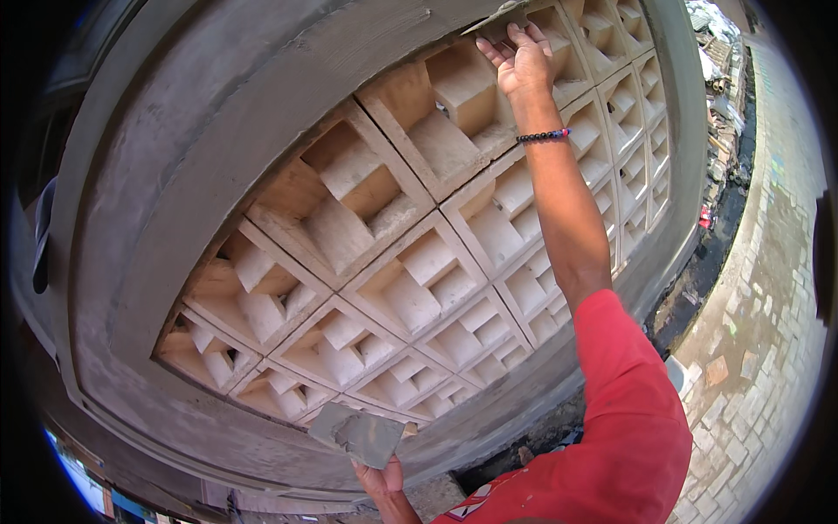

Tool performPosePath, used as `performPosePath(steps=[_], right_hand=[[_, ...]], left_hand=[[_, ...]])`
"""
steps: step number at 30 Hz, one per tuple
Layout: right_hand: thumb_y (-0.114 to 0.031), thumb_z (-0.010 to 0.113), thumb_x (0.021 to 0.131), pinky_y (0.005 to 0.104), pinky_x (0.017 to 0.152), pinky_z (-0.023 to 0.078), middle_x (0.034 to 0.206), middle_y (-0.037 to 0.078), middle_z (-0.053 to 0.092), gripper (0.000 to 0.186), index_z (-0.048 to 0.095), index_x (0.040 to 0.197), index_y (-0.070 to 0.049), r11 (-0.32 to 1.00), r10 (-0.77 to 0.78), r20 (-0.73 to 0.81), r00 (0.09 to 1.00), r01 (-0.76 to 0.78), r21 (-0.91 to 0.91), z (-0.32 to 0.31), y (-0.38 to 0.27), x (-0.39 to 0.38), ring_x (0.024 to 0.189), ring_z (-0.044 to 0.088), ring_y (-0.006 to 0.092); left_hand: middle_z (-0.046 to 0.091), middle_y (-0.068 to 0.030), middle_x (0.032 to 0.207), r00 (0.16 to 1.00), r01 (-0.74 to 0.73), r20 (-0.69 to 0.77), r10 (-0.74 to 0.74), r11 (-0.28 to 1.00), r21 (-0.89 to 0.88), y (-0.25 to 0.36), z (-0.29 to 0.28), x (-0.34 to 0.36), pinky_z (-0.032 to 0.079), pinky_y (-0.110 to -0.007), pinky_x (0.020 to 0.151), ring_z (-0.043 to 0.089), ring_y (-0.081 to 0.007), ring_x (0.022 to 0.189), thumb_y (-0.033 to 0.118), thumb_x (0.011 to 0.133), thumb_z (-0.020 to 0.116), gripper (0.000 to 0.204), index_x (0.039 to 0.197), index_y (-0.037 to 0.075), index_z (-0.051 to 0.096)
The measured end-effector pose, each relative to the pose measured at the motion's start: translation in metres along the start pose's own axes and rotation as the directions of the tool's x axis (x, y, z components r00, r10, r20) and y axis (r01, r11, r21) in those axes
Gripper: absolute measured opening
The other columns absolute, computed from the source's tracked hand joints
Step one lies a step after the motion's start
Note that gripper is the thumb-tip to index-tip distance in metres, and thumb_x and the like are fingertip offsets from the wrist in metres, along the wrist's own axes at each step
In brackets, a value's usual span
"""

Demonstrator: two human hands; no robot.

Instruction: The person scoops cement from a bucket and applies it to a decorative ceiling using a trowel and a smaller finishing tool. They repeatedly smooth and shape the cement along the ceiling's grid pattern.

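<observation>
My right hand point(522, 59), at the end of a raised arm with a beaded bracelet point(543, 136), is closed on a mortar-smeared trowel point(499, 17). Its blade lies against the top edge of the opening filled with ventilation blocks point(419, 271); the handle is mostly hidden by my fingers. Low down, my left hand point(381, 478) grips a flat rectangular mortar board point(384, 441) from below. A smear of grey wet mortar point(349, 430) sits on the board, which is held close to the bottom row of blocks.
Grey plastered wall point(209, 157) frames the square, stepped blocks. To the right, a dark gutter point(676, 301) runs beside a paved path point(742, 384). Rubble and debris point(720, 122) lie along its far part. A pale bucket-like object point(676, 374) stands near my right shoulder.
</observation>
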State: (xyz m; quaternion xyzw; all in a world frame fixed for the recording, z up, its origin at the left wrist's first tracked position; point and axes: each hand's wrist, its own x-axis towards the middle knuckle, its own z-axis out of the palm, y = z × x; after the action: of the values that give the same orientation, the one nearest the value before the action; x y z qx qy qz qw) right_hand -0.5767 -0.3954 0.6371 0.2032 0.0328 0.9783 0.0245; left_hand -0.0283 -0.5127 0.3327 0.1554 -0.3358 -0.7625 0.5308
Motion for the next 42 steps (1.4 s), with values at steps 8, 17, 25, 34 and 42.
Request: performPosePath(steps=[8,17,25,34,42], right_hand=[[0.0,0.052,0.085,0.0431,0.068,0.058,0.103,0.013,0.051,0.046,0.031,0.126,-0.003,0.992,0.129,0.133,0.983,-0.128,-0.013,0.014,0.033,-0.085,0.082,0.058,0.0223],[-0.001,0.042,0.09,0.0447,0.078,0.054,0.114,0.014,0.05,0.036,0.037,0.125,-0.007,0.999,-0.005,0.189,0.982,-0.002,0.039,-0.048,-0.026,-0.02,0.1,0.055,0.0294],[0.0,0.043,0.09,0.0505,0.076,0.055,0.113,0.015,0.047,0.035,0.034,0.124,-0.003,0.999,0.041,0.083,0.996,-0.042,0.002,-0.07,-0.029,0.079,0.097,0.054,0.0315],[-0.002,0.045,0.09,0.0518,0.079,0.054,0.111,0.015,0.049,0.027,0.04,0.115,-0.003,0.996,0.012,0.12,0.993,-0.023,0.091,-0.069,-0.015,0.116,0.1,0.053,0.0341],[0.0,0.046,0.089,0.0507,0.076,0.055,0.109,0.017,0.051,0.036,0.038,0.124,-0.002,1.0,0.001,0.02,1.0,-0.001,-0.002,-0.031,-0.007,0.048,0.096,0.055,0.0348]], left_hand=[[0.056,-0.0126,0.117,0.998,0.026,-0.053,-0.029,0.998,-0.06,-0.007,0.03,-0.004,0.049,-0.033,0.084,0.057,-0.0218,0.104,0.011,0.087,0.048,0.033,0.116,-0.002,0.05],[0.058,-0.0114,0.115,0.993,0.066,-0.092,-0.078,0.99,-0.125,-0.004,0.03,-0.009,0.049,-0.031,0.082,0.058,-0.0206,0.1,0.011,0.086,0.05,0.032,0.114,-0.001,0.051],[0.057,-0.0122,0.118,0.994,0.071,-0.074,-0.079,0.993,-0.097,-0.007,0.025,-0.005,0.048,-0.033,0.087,0.057,-0.0214,0.104,0.011,0.085,0.049,0.033,0.116,-0.001,0.051],[0.057,-0.0118,0.117,0.996,0.082,-0.021,-0.086,0.988,-0.128,-0.003,0.02,-0.002,0.048,-0.032,0.085,0.057,-0.0205,0.104,0.013,0.085,0.05,0.032,0.115,-0.001,0.052],[0.057,-0.0117,0.117,0.996,0.065,-0.06,-0.073,0.991,-0.116,0.001,0.011,-0.002,0.048,-0.033,0.085,0.057,-0.0206,0.103,0.011,0.085,0.05,0.032,0.115,0.0,0.052]])
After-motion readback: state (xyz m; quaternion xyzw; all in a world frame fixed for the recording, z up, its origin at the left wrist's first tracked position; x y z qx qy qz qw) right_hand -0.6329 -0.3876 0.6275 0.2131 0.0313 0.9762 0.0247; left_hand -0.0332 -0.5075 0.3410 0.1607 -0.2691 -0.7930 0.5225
